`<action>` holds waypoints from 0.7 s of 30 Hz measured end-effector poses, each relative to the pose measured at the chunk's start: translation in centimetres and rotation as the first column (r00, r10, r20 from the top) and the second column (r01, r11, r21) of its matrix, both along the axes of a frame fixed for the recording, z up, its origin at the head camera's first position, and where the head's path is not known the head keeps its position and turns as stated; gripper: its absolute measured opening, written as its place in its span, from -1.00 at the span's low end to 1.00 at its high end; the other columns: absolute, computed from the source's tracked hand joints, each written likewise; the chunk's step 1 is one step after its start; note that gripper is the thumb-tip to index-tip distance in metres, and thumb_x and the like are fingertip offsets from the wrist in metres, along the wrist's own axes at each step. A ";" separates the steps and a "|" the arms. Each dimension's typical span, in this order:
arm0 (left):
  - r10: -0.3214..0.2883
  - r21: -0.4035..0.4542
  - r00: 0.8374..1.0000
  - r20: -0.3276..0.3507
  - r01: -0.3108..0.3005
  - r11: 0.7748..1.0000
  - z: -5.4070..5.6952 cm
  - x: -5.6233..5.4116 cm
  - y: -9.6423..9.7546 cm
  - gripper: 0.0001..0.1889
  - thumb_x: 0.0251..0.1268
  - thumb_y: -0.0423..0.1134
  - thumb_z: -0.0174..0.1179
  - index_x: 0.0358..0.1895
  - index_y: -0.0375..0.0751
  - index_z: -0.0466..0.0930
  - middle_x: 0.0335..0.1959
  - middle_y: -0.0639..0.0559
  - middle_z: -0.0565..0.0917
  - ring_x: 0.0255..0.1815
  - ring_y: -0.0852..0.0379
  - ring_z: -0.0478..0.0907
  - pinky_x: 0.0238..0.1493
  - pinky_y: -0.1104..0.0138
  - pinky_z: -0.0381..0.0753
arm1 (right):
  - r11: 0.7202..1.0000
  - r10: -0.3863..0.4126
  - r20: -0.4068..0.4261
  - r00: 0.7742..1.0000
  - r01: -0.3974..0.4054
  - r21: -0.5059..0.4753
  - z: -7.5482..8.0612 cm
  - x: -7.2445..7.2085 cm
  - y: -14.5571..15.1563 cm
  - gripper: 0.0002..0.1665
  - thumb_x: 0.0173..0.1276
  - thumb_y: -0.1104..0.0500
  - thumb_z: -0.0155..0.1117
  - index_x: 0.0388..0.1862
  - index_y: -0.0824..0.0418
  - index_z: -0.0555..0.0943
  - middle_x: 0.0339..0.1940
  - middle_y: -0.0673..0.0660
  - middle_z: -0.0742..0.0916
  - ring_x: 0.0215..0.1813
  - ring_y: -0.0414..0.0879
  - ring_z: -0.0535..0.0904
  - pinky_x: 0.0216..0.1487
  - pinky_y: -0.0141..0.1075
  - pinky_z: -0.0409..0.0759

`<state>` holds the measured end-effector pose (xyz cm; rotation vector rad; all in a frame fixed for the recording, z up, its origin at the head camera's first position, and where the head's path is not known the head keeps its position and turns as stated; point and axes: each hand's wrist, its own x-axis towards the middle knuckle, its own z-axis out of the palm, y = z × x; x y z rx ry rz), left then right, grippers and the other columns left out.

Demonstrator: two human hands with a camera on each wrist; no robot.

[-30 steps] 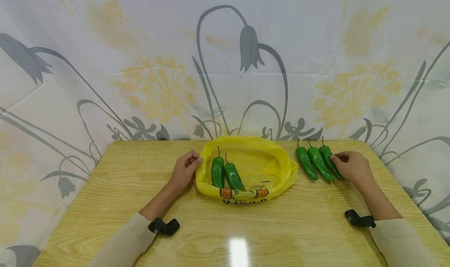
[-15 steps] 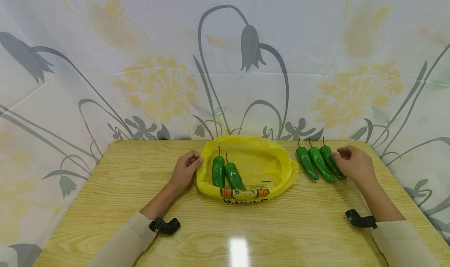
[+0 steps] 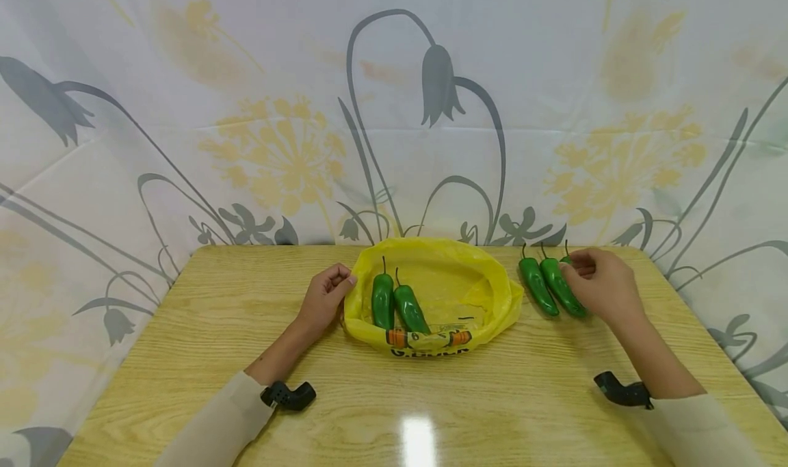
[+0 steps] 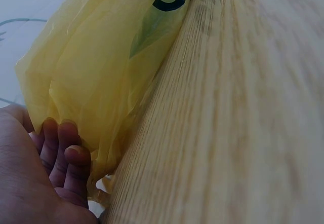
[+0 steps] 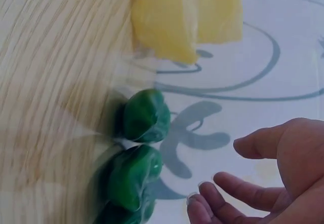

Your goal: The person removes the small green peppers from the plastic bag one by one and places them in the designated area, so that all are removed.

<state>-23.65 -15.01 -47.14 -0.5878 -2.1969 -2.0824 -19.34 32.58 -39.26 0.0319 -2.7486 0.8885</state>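
A yellow plastic bag (image 3: 443,254) stands on the table with its mouth spread wide. Two green chili peppers, one at the left (image 3: 382,303) and one beside it (image 3: 410,308), lie inside. My left hand (image 3: 324,292) pinches the bag's left rim; the left wrist view shows its curled fingers (image 4: 68,133) against the plastic. Right of the bag lie three more green peppers in a row: a left one (image 3: 537,286), a middle one (image 3: 561,288), and a right one mostly hidden behind my right hand (image 3: 606,282). That hand hovers over them, thumb and fingers apart, holding nothing.
The wooden table (image 3: 345,412) ends at a pale flowered cloth (image 3: 277,77) hanging behind it. Black devices are strapped to both wrists, the left one (image 3: 289,395) and the right one (image 3: 622,390). Light glares on the tabletop near the front.
The right hand has come off the rightmost pepper, drawn slightly back, then moved left over the row. The peppers stay in place. My left hand still holds the bag's rim.
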 end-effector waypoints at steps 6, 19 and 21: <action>0.003 0.003 1.000 0.003 -0.003 1.000 0.0 0.1 0.1 -0.82 0.63 -0.38 0.09 -0.14 -0.51 0.54 -0.59 0.05 0.51 -0.74 0.08 0.34 -0.71 0.38 0.43 | 0.999 0.039 -0.005 0.999 -0.039 -0.020 0.8 0.5 -1.6 -0.47 0.64 0.05 0.20 0.27 0.49 0.58 0.07 0.47 0.71 0.04 0.34 0.67 0.03 0.21 0.67; 0.008 0.001 1.000 0.017 -0.008 1.000 0.3 0.2 0.1 -0.82 0.64 -0.38 0.09 -0.14 -0.51 0.54 -0.58 0.03 0.51 -0.74 -0.02 0.33 -0.71 0.35 0.44 | 0.990 0.136 -0.081 0.987 -0.139 -0.025 1.7 1.5 -5.0 -0.60 0.59 0.13 0.29 0.19 0.42 0.64 0.10 0.39 0.69 0.01 0.25 0.67 0.05 0.12 0.67; 0.006 0.002 1.000 0.017 -0.006 1.000 0.3 0.2 0.1 -0.82 0.63 -0.39 0.08 -0.14 -0.51 0.53 -0.58 0.03 0.51 -0.74 -0.02 0.34 -0.71 0.35 0.44 | 0.988 0.148 -0.084 0.985 -0.151 -0.022 1.8 1.7 -5.5 -0.63 0.58 0.13 0.31 0.17 0.40 0.65 0.08 0.37 0.69 -0.01 0.22 0.67 0.02 0.02 0.69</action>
